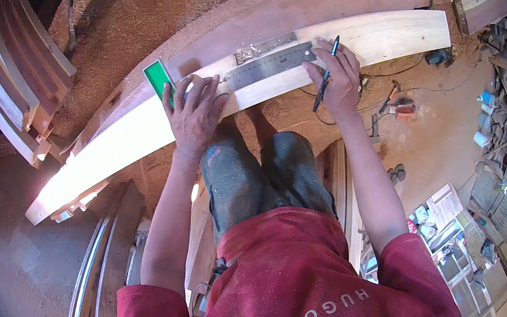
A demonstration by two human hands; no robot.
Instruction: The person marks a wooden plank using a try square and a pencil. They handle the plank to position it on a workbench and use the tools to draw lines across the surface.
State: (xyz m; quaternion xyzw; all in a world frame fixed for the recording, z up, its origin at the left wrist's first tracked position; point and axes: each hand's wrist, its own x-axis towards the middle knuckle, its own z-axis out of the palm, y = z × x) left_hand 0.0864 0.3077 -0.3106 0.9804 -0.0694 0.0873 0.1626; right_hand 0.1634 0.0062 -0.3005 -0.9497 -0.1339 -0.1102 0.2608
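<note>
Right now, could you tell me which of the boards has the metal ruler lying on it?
The pale, sunlit board nearest the person: the metal ruler lies flat on it under both hands. The reddish boards behind it are bare.

A faded red short-sleeved tee with pale lettering across it is being worn, plus dusty, paint-smudged dark grey trousers; forearms are being left bare.

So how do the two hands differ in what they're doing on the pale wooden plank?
The left hand lies spread, palm down, on the green-handled end of the steel ruler; the right hand presses near the ruler's other end. The right hand holds a dark pen between its fingers; the left holds nothing. Both rest on the pale wooden plank.
</note>
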